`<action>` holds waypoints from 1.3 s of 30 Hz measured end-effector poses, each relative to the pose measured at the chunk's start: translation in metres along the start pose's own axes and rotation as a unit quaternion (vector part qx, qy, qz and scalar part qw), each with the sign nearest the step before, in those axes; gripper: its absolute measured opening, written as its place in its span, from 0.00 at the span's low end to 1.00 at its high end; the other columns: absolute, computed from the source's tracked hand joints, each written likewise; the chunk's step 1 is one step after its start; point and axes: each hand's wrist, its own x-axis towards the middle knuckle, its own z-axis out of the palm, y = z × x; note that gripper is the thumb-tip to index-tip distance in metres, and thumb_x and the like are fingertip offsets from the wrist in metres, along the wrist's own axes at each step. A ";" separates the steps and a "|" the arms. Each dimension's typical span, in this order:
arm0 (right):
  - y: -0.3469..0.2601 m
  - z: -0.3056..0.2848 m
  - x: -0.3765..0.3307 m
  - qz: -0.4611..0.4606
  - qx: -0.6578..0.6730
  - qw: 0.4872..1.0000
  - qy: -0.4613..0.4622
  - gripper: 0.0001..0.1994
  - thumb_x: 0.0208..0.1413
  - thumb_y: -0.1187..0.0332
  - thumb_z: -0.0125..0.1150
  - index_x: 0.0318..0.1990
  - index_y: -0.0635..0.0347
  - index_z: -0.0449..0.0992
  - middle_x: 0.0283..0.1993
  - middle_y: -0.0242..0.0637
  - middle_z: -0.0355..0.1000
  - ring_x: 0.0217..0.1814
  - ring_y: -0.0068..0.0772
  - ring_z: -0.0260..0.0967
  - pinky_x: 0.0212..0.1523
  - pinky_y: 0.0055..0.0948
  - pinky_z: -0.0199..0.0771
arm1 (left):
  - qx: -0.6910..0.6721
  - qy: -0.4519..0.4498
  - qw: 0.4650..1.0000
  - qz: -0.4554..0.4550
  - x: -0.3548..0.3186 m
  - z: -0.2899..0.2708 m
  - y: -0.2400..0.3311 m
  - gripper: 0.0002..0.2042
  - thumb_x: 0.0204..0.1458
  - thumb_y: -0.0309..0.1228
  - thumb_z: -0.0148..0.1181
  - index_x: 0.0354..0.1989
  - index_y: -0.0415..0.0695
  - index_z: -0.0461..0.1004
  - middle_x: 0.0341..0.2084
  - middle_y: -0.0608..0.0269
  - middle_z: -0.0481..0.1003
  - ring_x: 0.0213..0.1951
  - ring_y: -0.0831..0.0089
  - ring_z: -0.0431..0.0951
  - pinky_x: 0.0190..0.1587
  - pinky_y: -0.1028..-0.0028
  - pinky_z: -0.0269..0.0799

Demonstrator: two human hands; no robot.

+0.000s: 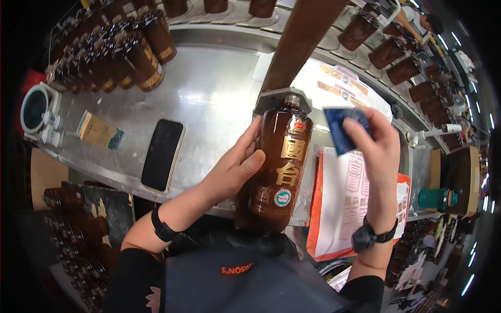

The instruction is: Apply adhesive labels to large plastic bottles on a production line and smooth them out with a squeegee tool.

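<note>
A large brown glass bottle (271, 172) with gold lettering and a small round green-and-white label leans in front of me, its neck away from me. My left hand (232, 169) grips its left side, with the thumb over the front. Off the bottle's upper right, my right hand (378, 138) pinches a flat, dark blue squarish piece (336, 133), slightly blurred; its material is unclear. Beneath my right forearm lie sheets of printed labels (339, 180) on an orange backing (314, 224).
A dark phone (163, 156) and a tan packet (99, 129) rest on the metal table (209, 78). Several brown bottles (138, 60) stand at the far left. A brown post (300, 41) rises behind my bottle, beside white label sheets (334, 78). More bottles (360, 30) line a conveyor; a person is beyond.
</note>
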 end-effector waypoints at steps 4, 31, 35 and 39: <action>0.009 0.012 -0.032 0.043 0.057 0.991 -0.117 0.13 0.56 0.74 0.65 0.48 0.67 0.77 0.38 0.29 0.76 0.39 0.17 0.71 0.43 0.18 0.70 | 0.015 0.005 1.000 -0.009 -0.009 0.000 0.009 0.39 0.64 0.44 0.51 0.73 0.35 0.40 0.70 0.49 0.53 0.70 0.62 0.55 0.70 0.64 0.51; 0.016 0.049 -0.063 0.103 0.288 0.950 -0.062 0.18 0.56 0.80 0.62 0.55 0.66 0.70 0.48 0.35 0.74 0.48 0.21 0.72 0.51 0.22 0.72 | 0.158 0.039 0.987 0.020 -0.010 -0.005 0.017 0.41 0.55 0.40 0.65 0.69 0.31 0.50 0.59 0.44 0.67 0.61 0.61 0.68 0.64 0.67 0.61; 0.041 0.047 -0.058 0.146 0.229 0.960 -0.062 0.14 0.55 0.79 0.65 0.49 0.65 0.74 0.41 0.32 0.76 0.42 0.19 0.73 0.45 0.20 0.74 | 0.123 0.028 0.992 0.015 -0.010 -0.001 0.023 0.39 0.58 0.37 0.63 0.70 0.33 0.49 0.59 0.49 0.67 0.61 0.66 0.67 0.64 0.68 0.61; 0.052 0.025 -0.064 0.146 0.209 0.967 -0.001 0.11 0.56 0.77 0.64 0.46 0.66 0.75 0.39 0.31 0.77 0.39 0.18 0.73 0.42 0.21 0.74 | 0.128 0.010 0.992 0.001 -0.007 0.002 0.023 0.38 0.59 0.36 0.62 0.70 0.33 0.48 0.59 0.50 0.67 0.61 0.68 0.67 0.64 0.69 0.62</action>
